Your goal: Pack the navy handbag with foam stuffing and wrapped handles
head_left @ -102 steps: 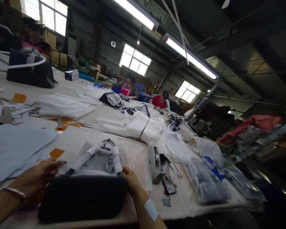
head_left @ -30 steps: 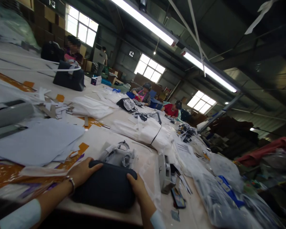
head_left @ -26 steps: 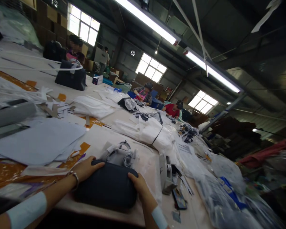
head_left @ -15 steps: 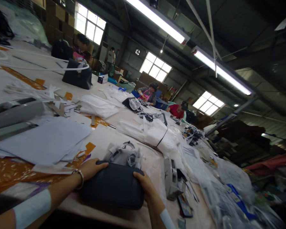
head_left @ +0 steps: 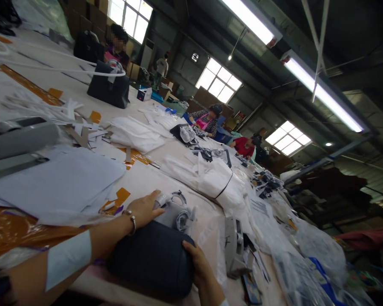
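A dark navy handbag (head_left: 150, 257) lies near the table's front edge, its broad smooth side facing me. Clear plastic wraps its handle and fittings (head_left: 181, 214) on the far side. My left hand (head_left: 145, 209) reaches over the bag's far left edge, fingers stretched and thumb apart, close beside the wrapped handle; whether the fingertips touch it I cannot tell. Around the bag's right end is my right hand (head_left: 199, 263), thumb on top and the other fingers mostly hidden behind it.
White paper sheets (head_left: 60, 182) and a grey tape dispenser (head_left: 22, 138) lie left. Another grey dispenser (head_left: 234, 246) and a phone (head_left: 251, 289) are right. Beyond are white wrapping bundles (head_left: 207, 174) and a dark bag (head_left: 110, 87). Several people work farther back.
My left hand has left the bag's top left edge and moved forward and right toward the wrapped handle. My right hand keeps its hold. The view has shifted slightly.
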A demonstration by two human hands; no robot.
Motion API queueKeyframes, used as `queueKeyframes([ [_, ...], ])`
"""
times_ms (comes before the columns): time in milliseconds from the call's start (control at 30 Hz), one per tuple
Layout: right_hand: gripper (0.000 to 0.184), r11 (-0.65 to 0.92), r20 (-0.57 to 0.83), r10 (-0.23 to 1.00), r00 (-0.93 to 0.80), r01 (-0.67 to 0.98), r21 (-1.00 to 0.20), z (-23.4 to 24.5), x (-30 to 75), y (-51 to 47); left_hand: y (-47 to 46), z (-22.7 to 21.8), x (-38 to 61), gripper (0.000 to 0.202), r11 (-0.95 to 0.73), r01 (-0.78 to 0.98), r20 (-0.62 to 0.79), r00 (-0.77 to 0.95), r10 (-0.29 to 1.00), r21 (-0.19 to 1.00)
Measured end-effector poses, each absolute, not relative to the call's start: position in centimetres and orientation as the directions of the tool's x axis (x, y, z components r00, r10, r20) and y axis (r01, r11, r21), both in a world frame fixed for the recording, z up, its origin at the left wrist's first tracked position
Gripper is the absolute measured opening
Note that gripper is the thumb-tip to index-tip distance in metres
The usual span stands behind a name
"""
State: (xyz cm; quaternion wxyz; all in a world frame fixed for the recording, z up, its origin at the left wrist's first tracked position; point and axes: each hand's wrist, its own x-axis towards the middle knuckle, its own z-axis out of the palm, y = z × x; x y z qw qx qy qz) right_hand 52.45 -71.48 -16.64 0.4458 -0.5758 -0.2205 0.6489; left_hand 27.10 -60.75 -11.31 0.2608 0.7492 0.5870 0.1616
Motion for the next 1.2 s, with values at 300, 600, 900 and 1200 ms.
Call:
queueKeyframes([
  [300,0.053,-0.464,-0.506,0.862,0.029,-0.356,-0.811,-16.7,52.9,-71.9,-57.4,-12.8,28.0,0.043,-0.023,0.679,-0.32,0.376,0.87,0.734],
  [600,0.054,-0.456,-0.508,0.859,0.065,-0.354,-0.817,-16.8,52.8,-71.8,-62.4,-11.7,26.0,0.05,-0.265,0.815,0.101,0.249,0.963,0.515],
  [900,0.045,-0.494,-0.512,0.859,-0.032,-0.321,-0.808,-15.6,52.3,-71.7,-65.1,-16.5,25.2,0.051,-0.194,0.866,-0.013,0.225,0.974,0.462],
  [1200,0.049,-0.496,-0.534,0.845,-0.008,-0.385,-0.779,-16.2,52.2,-72.0,-67.2,-9.4,23.9,0.058,-0.431,0.757,0.414,0.232,0.88,0.492],
])
